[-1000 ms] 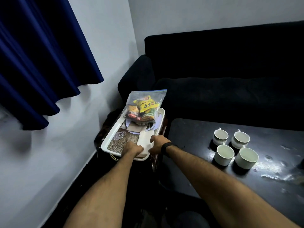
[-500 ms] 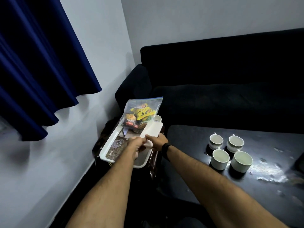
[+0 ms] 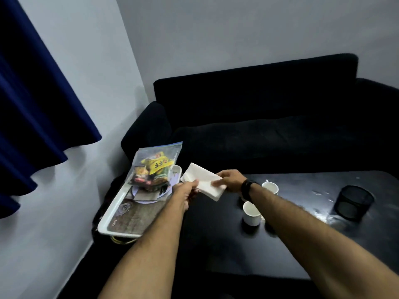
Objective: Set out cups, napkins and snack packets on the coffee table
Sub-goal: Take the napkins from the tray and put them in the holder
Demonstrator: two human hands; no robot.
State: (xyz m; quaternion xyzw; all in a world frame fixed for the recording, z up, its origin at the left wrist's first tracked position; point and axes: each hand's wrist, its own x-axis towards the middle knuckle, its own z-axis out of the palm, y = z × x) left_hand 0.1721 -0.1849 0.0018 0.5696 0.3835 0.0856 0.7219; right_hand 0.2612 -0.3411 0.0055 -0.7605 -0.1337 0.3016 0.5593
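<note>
A stack of white napkins (image 3: 200, 179) hangs in the air over the left edge of the dark coffee table (image 3: 302, 238). My left hand (image 3: 185, 189) grips its near left corner and my right hand (image 3: 230, 180) holds its right side. A clear zip bag of snack packets (image 3: 154, 165) lies on the far end of the white tray (image 3: 112, 209) to the left. Two white cups (image 3: 250, 213) (image 3: 271, 187) show on the table beside my right forearm, which hides any others.
A black mesh pot (image 3: 353, 201) stands on the table at the right. A dark sofa (image 3: 269, 117) runs along the table's far side. A blue curtain (image 3: 36, 93) hangs on the left wall. The tray rests on a low stand beside the table.
Both hands have lifted the napkin stack out of the tray and carried it right, over the table's edge. The view has swung right, bringing the mesh pot into sight.
</note>
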